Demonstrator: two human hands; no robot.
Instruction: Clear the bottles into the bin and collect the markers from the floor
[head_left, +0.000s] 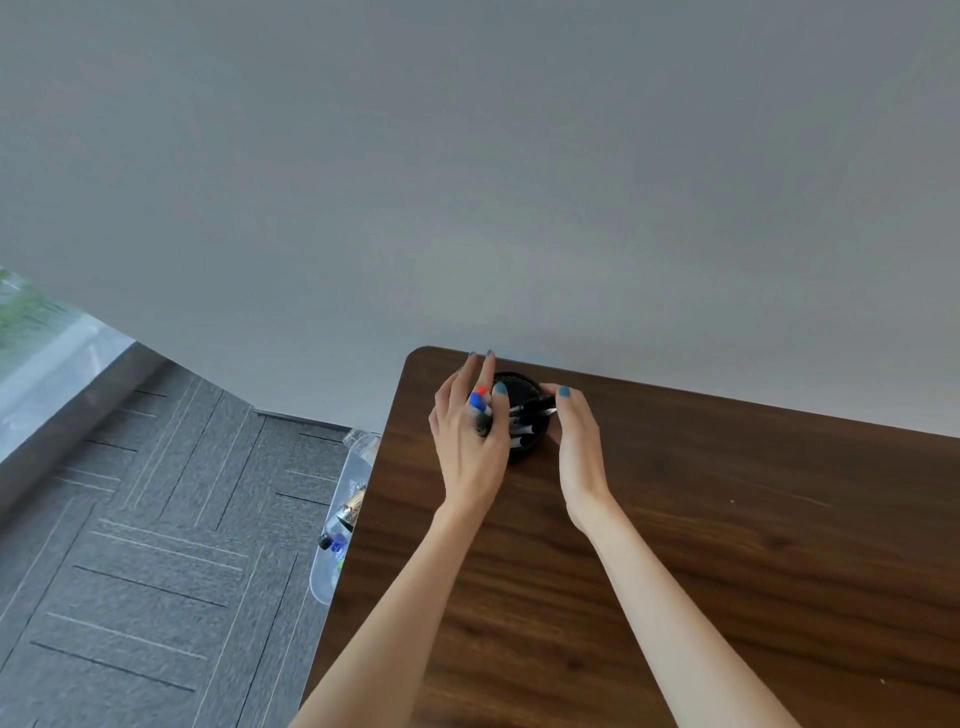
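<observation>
A round black mesh pen cup stands near the far left corner of the wooden table. My left hand holds markers with red and blue caps over the cup's left rim, its outer fingers stretched out. My right hand cups the right side of the pen cup, thumb over the rim. Black markers lie across the cup's mouth. A clear plastic bin on the floor beside the table's left edge holds bottles.
Grey carpet tiles cover the floor on the left. A plain grey wall runs right behind the table. A window sill is at the far left. The table's left edge overhangs the bin.
</observation>
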